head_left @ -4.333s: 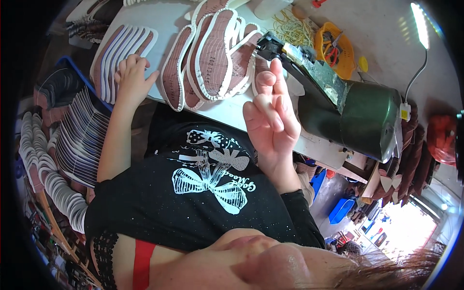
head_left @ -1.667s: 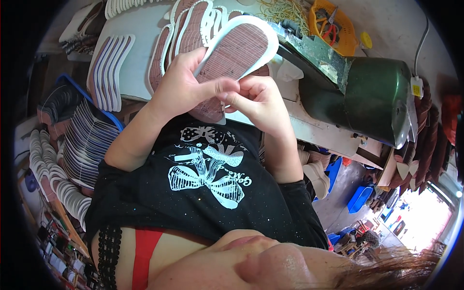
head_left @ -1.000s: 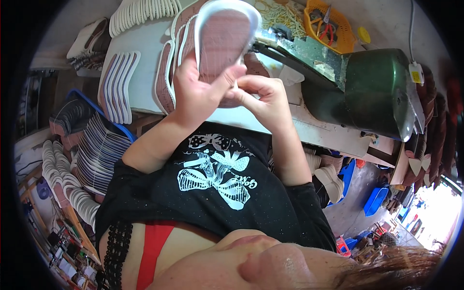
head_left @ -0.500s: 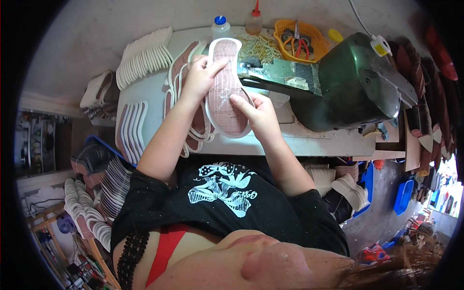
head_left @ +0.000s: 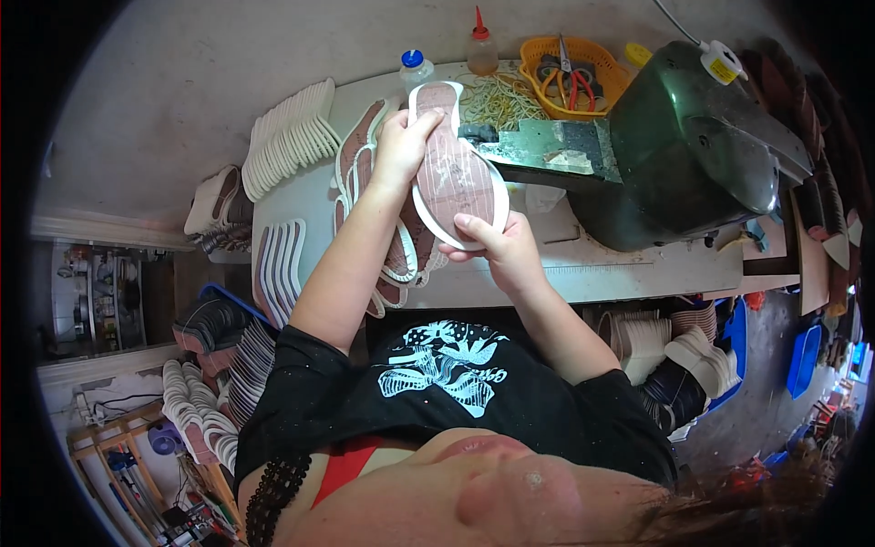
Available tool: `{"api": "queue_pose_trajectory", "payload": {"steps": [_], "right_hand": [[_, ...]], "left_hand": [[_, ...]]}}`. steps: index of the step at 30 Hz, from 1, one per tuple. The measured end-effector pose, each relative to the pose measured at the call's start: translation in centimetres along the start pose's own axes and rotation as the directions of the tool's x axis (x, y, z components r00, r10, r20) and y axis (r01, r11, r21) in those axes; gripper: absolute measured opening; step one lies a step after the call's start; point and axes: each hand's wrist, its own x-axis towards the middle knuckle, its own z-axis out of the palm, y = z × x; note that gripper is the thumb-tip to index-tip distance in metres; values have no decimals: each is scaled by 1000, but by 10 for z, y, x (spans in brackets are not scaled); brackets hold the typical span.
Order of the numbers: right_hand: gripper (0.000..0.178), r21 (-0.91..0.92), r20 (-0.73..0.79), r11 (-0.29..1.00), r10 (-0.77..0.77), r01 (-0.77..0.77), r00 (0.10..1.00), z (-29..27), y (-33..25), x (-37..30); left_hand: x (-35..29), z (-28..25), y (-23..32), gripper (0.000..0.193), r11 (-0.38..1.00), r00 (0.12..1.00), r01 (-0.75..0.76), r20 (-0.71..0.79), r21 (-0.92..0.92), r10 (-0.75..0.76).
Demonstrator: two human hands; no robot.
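Note:
Between both hands I hold up a shoe insole point(head_left: 452, 173), brownish-pink with a white rim, its narrow end pointing away from me. My left hand point(head_left: 406, 146) grips its narrow half, thumb lying on the upper face. My right hand point(head_left: 506, 251) pinches the wide end near me, thumb on top and fingers beneath. Just right of the insole is the arm of a green sewing machine point(head_left: 556, 150). Beneath and left of it, more white-rimmed soles point(head_left: 365, 150) lie loosely piled on the table, partly covered by my left forearm.
Stacks of white soles point(head_left: 292, 137) stand at the table's left. At the back are a blue-capped bottle point(head_left: 416, 71), a red-tipped bottle point(head_left: 481, 50), tangled cord point(head_left: 501, 100) and an orange basket point(head_left: 602, 64) holding pliers. The machine's bulky green body point(head_left: 693, 146) fills the right side.
The insole has turned slightly, and its wide end now tilts toward the right. My right hand has slid from its side down to the near end. The whole view has shifted a little.

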Motion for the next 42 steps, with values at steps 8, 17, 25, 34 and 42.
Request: {"api": "queue_pose_trajectory", "payload": {"steps": [8, 17, 25, 34, 42], "right_hand": [[24, 91, -47, 993, -72, 76, 996, 15, 8, 18], [26, 42, -44, 995, -91, 93, 995, 24, -4, 45], [32, 102, -34, 984, -143, 146, 989, 30, -8, 44], [39, 48, -43, 989, -136, 138, 990, 26, -10, 50], [31, 22, -40, 991, -133, 134, 990, 20, -6, 53]], "left_hand": [[20, -14, -6, 61, 748, 910, -266, -99, 608, 404], [46, -37, 59, 39, 693, 635, -406, 729, 595, -254], [56, -55, 49, 39, 690, 648, -367, 704, 624, -292], [30, -59, 53, 43, 701, 742, -131, 538, 701, -399], [13, -61, 55, 49, 669, 767, -21, 441, 743, -466]]}}
